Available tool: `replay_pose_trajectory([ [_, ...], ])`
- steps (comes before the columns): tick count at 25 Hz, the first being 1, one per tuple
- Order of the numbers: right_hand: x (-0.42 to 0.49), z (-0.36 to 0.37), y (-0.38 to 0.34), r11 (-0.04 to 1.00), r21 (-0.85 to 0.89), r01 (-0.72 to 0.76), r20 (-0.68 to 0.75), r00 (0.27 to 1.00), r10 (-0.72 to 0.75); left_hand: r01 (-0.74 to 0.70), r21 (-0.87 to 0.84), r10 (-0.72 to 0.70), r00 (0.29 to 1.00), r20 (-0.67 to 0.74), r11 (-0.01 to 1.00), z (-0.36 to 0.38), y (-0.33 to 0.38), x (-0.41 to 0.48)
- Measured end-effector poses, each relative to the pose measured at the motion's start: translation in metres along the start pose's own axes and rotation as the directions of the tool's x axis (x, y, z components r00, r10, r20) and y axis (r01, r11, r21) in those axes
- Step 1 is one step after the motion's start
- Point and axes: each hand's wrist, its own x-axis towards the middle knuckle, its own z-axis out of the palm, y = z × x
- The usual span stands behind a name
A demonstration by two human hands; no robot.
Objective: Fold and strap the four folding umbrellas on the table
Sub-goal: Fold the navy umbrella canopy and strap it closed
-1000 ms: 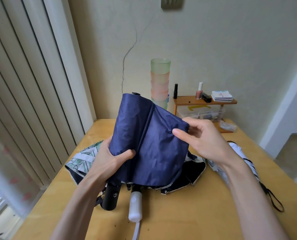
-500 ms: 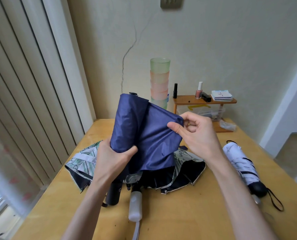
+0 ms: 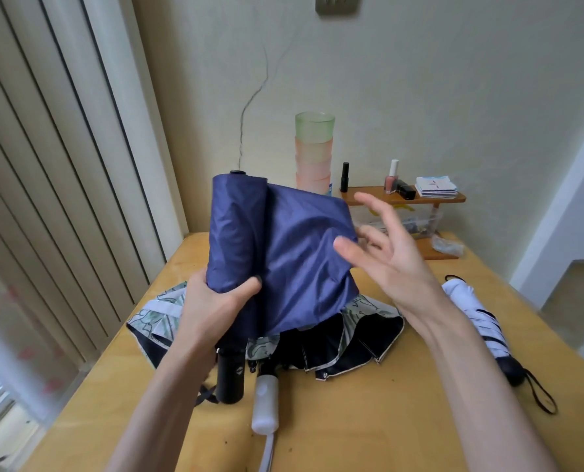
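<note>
A: The navy umbrella [image 3: 277,253] is up off the surface [image 3: 351,430], right in front of the person. Its long axis is close to upright, cap at the top, black handle [image 3: 231,376] hanging below.

B: And the left hand [image 3: 212,311] has it, fingers and thumb wrapped round the rolled part low on the canopy. That's the anchor.

A: The right hand [image 3: 389,264] is the free one, fingers spread and holding nothing, just right of the loose flap [image 3: 317,240]. It's blurred, so I cannot tell whether the thumb brushes the cloth.

B: That's the relation that counts. The flap sticks out rightward from the roll, toward that right hand. I'd judge it the nearer hand to sweep the cloth round the shaft, across the upright axis.

A: And against half a second back?

B: Then the right hand was pinching the flap's top corner. Now it has let go and opened. The left grip sits in much the same spot, and the roll looks a touch tighter.

A: Elsewhere, the floral umbrella [image 3: 351,332] lies spread on the surface beneath, and the white umbrella [image 3: 471,311] lies bundled off to the right.

B: No strap in sight on the navy one yet.
</note>
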Motion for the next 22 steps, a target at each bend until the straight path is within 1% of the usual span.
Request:
replay_pose_trajectory([
  [1, -0.002, -0.002, 0.0, 0.999, -0.045, -0.025, 0.127, 0.991, 0.031, 0.025, -0.033, -0.026, 0.999, -0.028, 0.999, 0.0, 0.0, 0.001],
  [2, -0.004, -0.003, 0.001, 0.991, -0.134, -0.008, 0.231, 0.972, 0.039, 0.037, -0.05, -0.04, 0.998, -0.056, 0.998, -0.001, -0.001, 0.003],
  [3, -0.005, -0.001, 0.004, 0.977, -0.211, 0.04, 0.28, 0.96, 0.021, 0.039, -0.057, -0.043, 0.996, -0.077, 0.998, -0.002, 0.0, 0.004],
  [4, -0.005, 0.003, 0.006, 0.962, -0.258, 0.087, 0.277, 0.961, -0.012, 0.036, -0.061, -0.041, 0.995, -0.089, 0.997, -0.003, -0.001, 0.006],
  [7, -0.003, 0.012, 0.011, 0.947, -0.277, 0.161, 0.236, 0.967, -0.096, 0.049, -0.07, -0.057, 0.992, -0.116, 0.996, -0.004, -0.002, 0.008],
  [9, -0.002, 0.011, 0.015, 0.943, -0.29, 0.166, 0.247, 0.964, -0.094, 0.068, -0.079, -0.077, 0.99, -0.121, 0.995, -0.004, -0.003, 0.008],
  [10, -0.001, 0.01, 0.017, 0.939, -0.3, 0.169, 0.229, 0.968, -0.101, 0.072, -0.085, -0.082, 0.989, -0.12, 0.994, -0.004, -0.003, 0.009],
  [14, 0.004, 0.016, 0.025, 0.937, -0.312, 0.155, 0.055, 0.988, -0.145, 0.067, -0.088, -0.077, 0.99, -0.118, 0.994, -0.002, 0.0, 0.005],
  [16, 0.005, 0.02, 0.029, 0.946, -0.284, 0.155, -0.013, 0.986, -0.165, 0.066, -0.113, -0.079, 0.99, -0.117, 0.991, -0.001, 0.001, 0.004],
  [17, 0.006, 0.021, 0.031, 0.948, -0.271, 0.164, -0.075, 0.979, -0.191, 0.071, -0.128, -0.087, 0.989, -0.119, 0.989, 0.0, 0.001, 0.003],
  [18, 0.007, 0.022, 0.034, 0.949, -0.262, 0.177, -0.153, 0.963, -0.222, 0.079, -0.147, -0.097, 0.988, -0.122, 0.986, 0.0, 0.002, 0.003],
  [20, 0.008, 0.027, 0.037, 0.944, -0.259, 0.204, -0.309, 0.909, -0.281, 0.094, -0.215, -0.126, 0.982, -0.143, 0.972, 0.002, 0.001, 0.004],
  [22, 0.007, 0.035, 0.039, 0.934, -0.279, 0.222, -0.406, 0.854, -0.324, 0.102, -0.281, -0.155, 0.973, -0.173, 0.954, 0.002, 0.0, 0.006],
])
